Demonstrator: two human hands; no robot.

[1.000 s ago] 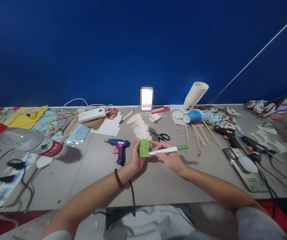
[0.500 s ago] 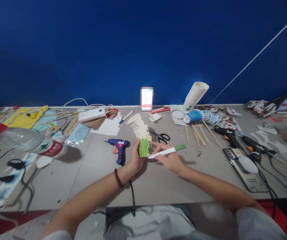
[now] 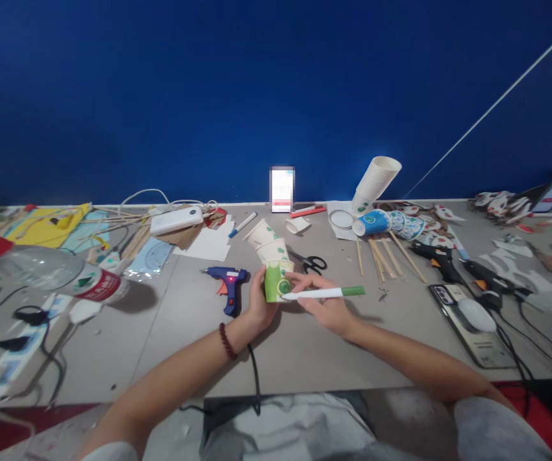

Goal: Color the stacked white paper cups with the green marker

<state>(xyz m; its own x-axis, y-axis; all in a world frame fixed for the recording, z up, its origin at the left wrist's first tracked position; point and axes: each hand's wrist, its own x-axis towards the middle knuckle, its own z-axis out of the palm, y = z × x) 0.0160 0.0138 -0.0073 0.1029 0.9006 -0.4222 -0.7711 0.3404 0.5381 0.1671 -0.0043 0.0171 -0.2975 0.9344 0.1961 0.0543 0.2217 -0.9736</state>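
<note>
My left hand is wrapped round the side of a paper cup coloured green over much of its wall, with a round green emblem on it. More white paper cups with green dots join on behind it in a crooked row. Between the fingers of my right hand is a white marker with a green end, its tip at the lower part of the green cup. A blue glue gun lies left of my left hand, and black scissors lie just beyond my right hand.
A stack of paper cups leans at the back right, behind a blue-painted cup row. A phone and more glue guns lie right. At left are a plastic bottle and a power strip.
The marker has swung flatter and its tip has shifted left along the green cup. The cups have turned slightly in my left hand.
</note>
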